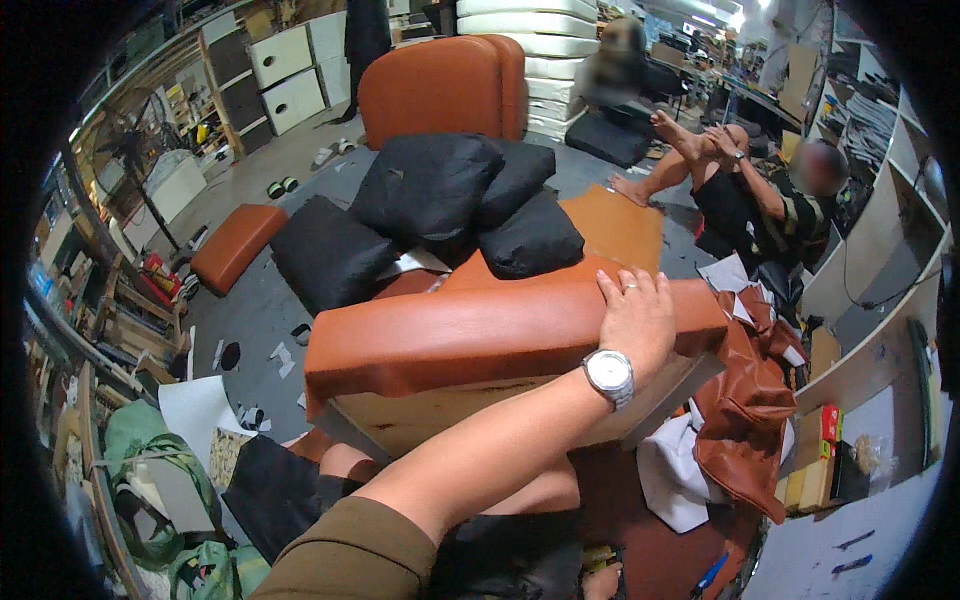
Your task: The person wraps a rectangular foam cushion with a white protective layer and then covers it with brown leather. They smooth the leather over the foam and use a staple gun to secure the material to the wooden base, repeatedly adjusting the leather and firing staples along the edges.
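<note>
A padded seat frame [480, 335], covered on top in orange-brown leather with bare wood below, stands in front of me across my legs. My left hand [642, 320], with a ring and a silver watch, lies over its top edge near the right end. The fingers are stretched out on the leather; the thumb is hidden. At the lower edge shows a small patch of my right hand [602, 582], beside a yellowish object [600, 556] too small to make out. Its fingers cannot be told.
Several black cushions [430, 190] lie beyond the frame. Behind stand orange-brown padded panels [435, 90] and stacked white foam [525, 50]. A loose padded piece [238, 248] is at left. Crumpled leather [745, 420] lies at right, a blue-handled tool [712, 572] below. Another person [760, 200] sits back right.
</note>
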`<move>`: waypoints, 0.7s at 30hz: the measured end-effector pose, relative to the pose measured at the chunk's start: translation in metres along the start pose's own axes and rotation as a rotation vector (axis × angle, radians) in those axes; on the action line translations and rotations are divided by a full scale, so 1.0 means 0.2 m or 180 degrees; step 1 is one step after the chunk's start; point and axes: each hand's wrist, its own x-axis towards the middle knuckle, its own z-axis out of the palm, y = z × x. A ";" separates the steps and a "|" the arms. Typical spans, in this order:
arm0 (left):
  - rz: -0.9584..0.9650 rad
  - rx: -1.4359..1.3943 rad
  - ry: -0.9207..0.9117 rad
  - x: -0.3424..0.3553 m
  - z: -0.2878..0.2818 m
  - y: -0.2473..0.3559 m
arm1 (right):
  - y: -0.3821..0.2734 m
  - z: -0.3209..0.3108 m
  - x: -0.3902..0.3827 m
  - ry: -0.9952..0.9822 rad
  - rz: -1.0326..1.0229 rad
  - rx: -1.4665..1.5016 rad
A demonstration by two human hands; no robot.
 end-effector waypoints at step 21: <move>0.0371 0.0176 -0.0288 -0.05 -0.18 0.01 | -1.07 -1.71 -0.15 0.0205 -0.2261 0.4245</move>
